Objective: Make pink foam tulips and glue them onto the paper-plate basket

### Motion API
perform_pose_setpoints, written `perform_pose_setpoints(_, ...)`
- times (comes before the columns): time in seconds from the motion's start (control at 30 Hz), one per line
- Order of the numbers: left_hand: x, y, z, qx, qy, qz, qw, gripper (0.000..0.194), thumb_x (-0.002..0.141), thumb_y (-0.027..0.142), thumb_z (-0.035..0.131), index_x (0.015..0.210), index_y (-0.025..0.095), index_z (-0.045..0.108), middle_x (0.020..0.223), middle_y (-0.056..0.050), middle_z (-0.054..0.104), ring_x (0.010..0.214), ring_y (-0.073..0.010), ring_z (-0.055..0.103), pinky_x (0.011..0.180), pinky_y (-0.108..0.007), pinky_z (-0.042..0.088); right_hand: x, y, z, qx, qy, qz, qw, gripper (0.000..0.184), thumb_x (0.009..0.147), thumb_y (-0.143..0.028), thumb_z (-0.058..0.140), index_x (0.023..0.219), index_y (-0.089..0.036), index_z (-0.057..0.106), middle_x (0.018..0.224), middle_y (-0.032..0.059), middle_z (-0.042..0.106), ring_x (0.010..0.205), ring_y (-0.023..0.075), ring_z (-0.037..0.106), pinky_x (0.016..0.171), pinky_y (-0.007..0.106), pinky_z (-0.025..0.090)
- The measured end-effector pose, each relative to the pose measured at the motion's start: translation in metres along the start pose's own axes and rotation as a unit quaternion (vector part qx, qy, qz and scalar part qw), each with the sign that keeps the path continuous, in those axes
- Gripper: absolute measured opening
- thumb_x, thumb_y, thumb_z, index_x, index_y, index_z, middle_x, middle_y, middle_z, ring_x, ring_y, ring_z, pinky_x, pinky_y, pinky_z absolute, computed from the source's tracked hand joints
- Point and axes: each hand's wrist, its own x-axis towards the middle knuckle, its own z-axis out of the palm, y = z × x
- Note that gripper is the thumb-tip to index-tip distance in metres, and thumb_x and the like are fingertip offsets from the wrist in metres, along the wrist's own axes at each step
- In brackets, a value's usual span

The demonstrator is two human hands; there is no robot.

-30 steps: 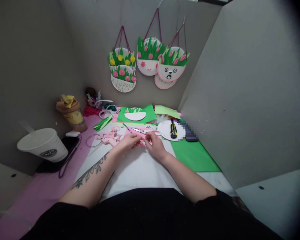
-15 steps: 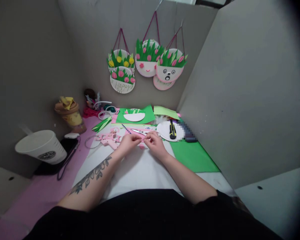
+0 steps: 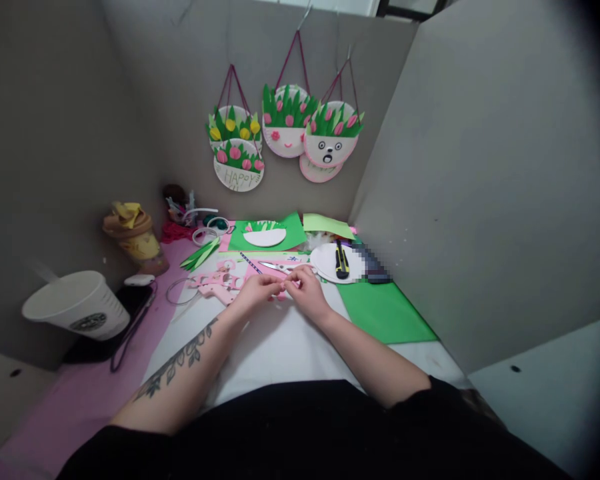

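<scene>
My left hand and my right hand meet over the white work surface, fingertips pinched together. Between them shows a small piece of pink paper, mostly covered by the fingers. More pink paper bits lie just below the fingertips. Behind the hands rest scissors and a dark patterned stick. A pink glue gun lies left of my left hand. To the right, a yellow-and-black box cutter sits on a white paper plate.
A half plate with paper grass lies on green paper. Green paper leaves, a white cup and a yellow-brown cup stand left. Green sheet lies right. Decorated plates hang on the grey back wall.
The view has shifted slightly. My fingertips have drawn closer together around the pink paper, and my left fingers are bent more inward.
</scene>
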Motion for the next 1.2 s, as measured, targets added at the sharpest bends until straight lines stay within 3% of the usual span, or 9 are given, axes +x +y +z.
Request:
perform_pose_setpoints(0.17,-0.001,-0.001,0.004,-0.014,0.005,0.012,1.0,0.031,0.07,0.039,0.064,0.084,0.012,0.069,0.068,-0.004,0.068,0.062,-0.0132,0.059,0.056,-0.022,0.041,-0.001,0.002,0.004,0.004,0.007,0.029,1.0,0.003,0.072,-0.019,0.06,0.074,-0.02,0.058,0.081,0.0019,0.055,0.079,0.0174,0.053,0.073,0.03,0.045)
perform_pose_setpoints(0.27,-0.002,0.0,0.005,0.014,0.019,0.022,0.999,0.029,0.072,0.038,0.063,0.083,0.011,0.069,0.066,-0.004,0.069,0.058,-0.0134,0.058,0.055,-0.022,0.041,-0.001,0.003,0.005,0.02,0.009,0.049,0.999,0.013,0.071,-0.02,0.061,0.084,-0.02,0.058,0.085,0.0022,0.059,0.075,0.016,0.054,0.067,0.028,0.045)
perform_pose_setpoints(0.33,-0.001,-0.001,0.004,0.053,0.034,0.038,0.997,0.028,0.073,0.037,0.062,0.081,0.012,0.069,0.066,-0.004,0.069,0.06,-0.0147,0.059,0.056,-0.023,0.042,0.0,0.003,0.003,0.009,-0.008,0.036,0.999,0.002,0.072,-0.02,0.059,0.074,-0.019,0.058,0.078,0.0014,0.059,0.073,0.0159,0.053,0.066,0.027,0.044)
perform_pose_setpoints(0.4,0.0,-0.002,0.002,0.115,0.053,0.064,0.99,0.027,0.074,0.038,0.06,0.078,0.013,0.068,0.067,-0.004,0.068,0.063,-0.016,0.06,0.059,-0.025,0.043,0.001,0.003,0.002,-0.007,-0.027,0.018,0.999,0.009,0.074,-0.02,0.057,0.065,-0.019,0.055,0.07,0.0004,0.057,0.07,0.0156,0.052,0.065,0.027,0.042)
perform_pose_setpoints(0.53,0.001,-0.003,0.001,0.191,0.051,0.111,0.974,0.025,0.078,0.037,0.052,0.074,0.016,0.064,0.07,-0.003,0.068,0.068,-0.0168,0.06,0.063,-0.025,0.043,0.001,0.004,0.002,-0.017,-0.048,0.024,0.998,0.011,0.076,-0.02,0.054,0.065,-0.019,0.054,0.07,-0.0006,0.055,0.067,0.0143,0.05,0.062,0.026,0.039)
perform_pose_setpoints(0.9,0.004,-0.005,-0.003,0.208,0.063,0.124,0.968,0.018,0.079,0.029,0.047,0.072,0.017,0.058,0.069,-0.001,0.063,0.067,-0.0156,0.057,0.062,-0.024,0.042,0.008,0.011,-0.01,0.028,-0.041,0.07,0.996,0.011,0.074,-0.021,0.05,0.064,-0.02,0.048,0.065,-0.0018,0.051,0.064,0.0145,0.048,0.06,0.025,0.037)
perform_pose_setpoints(1.07,0.002,-0.001,-0.001,0.16,0.06,0.135,0.976,0.024,0.078,0.036,0.053,0.087,0.016,0.062,0.085,-0.004,0.068,0.075,-0.0163,0.06,0.067,-0.025,0.045,0.007,0.011,-0.01,0.017,-0.05,0.061,0.997,0.011,0.076,-0.023,0.049,0.065,-0.02,0.05,0.067,-0.0011,0.053,0.065,0.0149,0.049,0.06,0.026,0.037)
perform_pose_setpoints(1.2,0.0,0.001,0.002,0.17,0.042,0.118,0.978,0.022,0.077,0.034,0.052,0.076,0.015,0.063,0.072,-0.003,0.067,0.068,-0.0159,0.06,0.064,-0.025,0.045,0.003,0.009,-0.003,0.009,-0.075,0.05,0.996,0.01,0.078,-0.021,0.049,0.07,-0.019,0.055,0.07,-0.0003,0.056,0.069,0.0153,0.051,0.063,0.026,0.04)
